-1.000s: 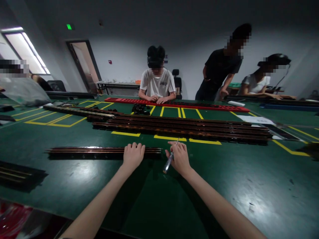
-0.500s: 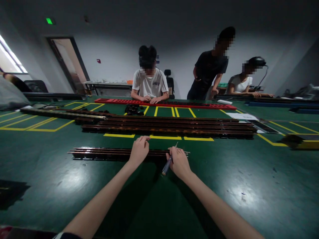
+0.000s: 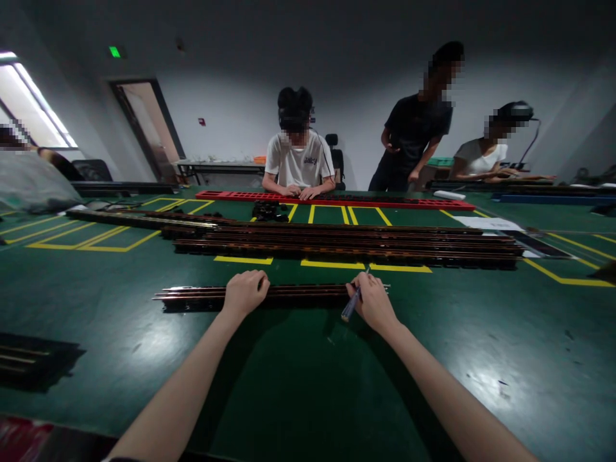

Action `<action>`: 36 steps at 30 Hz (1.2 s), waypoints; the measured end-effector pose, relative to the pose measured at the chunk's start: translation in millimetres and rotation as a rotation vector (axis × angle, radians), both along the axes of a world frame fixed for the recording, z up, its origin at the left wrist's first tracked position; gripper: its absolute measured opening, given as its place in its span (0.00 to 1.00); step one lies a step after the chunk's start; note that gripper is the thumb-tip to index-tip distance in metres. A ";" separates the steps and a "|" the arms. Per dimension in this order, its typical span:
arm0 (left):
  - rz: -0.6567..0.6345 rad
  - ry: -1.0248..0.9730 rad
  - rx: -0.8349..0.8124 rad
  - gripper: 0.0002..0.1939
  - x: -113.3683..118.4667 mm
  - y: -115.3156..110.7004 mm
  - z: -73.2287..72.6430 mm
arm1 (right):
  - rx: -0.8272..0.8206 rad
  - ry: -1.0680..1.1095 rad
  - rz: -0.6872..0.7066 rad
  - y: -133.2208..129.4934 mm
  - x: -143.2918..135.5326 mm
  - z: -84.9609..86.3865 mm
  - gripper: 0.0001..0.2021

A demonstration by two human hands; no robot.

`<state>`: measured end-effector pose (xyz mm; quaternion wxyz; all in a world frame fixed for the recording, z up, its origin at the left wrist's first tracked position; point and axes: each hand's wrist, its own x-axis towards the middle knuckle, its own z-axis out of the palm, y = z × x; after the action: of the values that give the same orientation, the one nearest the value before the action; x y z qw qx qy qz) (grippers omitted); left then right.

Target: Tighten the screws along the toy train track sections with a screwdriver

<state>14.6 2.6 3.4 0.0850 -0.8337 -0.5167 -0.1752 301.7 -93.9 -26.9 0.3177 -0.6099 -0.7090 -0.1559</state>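
A long dark rail with copper-coloured rods (image 3: 308, 292) lies crosswise on the green table before me. My left hand (image 3: 244, 292) is curled over it left of the middle, thumb and fingertips closed on it. Near the rail's right end, my right hand (image 3: 374, 300) grips a screwdriver (image 3: 352, 304) with a see-through handle. The handle points down toward me and the thin tip points up and away. My right fingers also rest against the rail's end, and their tips are partly hidden.
Beyond the rail lies a stack of similar long rails (image 3: 337, 244). Farther off, a red tray (image 3: 404, 203) stretches in front of a seated person (image 3: 301, 160). A dark piece with rods (image 3: 33, 359) lies at the near left. Yellow tape lines (image 3: 332, 264) mark the table.
My left hand has moved left along the rail, and its outstretched fingers have curled in. My right hand keeps the screwdriver at the right end. The whole view has shifted slightly.
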 end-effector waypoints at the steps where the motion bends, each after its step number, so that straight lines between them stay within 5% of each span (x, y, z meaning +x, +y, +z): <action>1: 0.007 0.028 -0.025 0.17 0.3 -0.1 0.3 | 0.012 -0.016 -0.017 0.5 3.4 0.5 0.08; 12: -0.127 0.130 -0.007 0.23 2.5 -0.3 -0.2 | 0.021 -0.177 -0.168 -1.8 46.7 5.8 0.11; 17: -0.147 0.109 0.035 0.23 2.8 2.6 -5.7 | 0.075 -0.158 -0.301 -6.4 40.9 5.1 0.11; 27: -0.269 0.044 0.072 0.22 18.7 -2.9 -12.8 | 0.067 -0.238 0.163 -2.3 -35.2 3.2 0.13; 36: -0.306 0.002 0.071 0.23 24.5 -8.4 -13.1 | -0.050 -0.213 0.067 -1.6 -31.1 4.2 0.21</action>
<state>39.1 -5.8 -9.8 0.0873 -0.8994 -0.3771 -0.2032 270.6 -95.5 -22.8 0.2303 -0.5738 -0.7623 -0.1913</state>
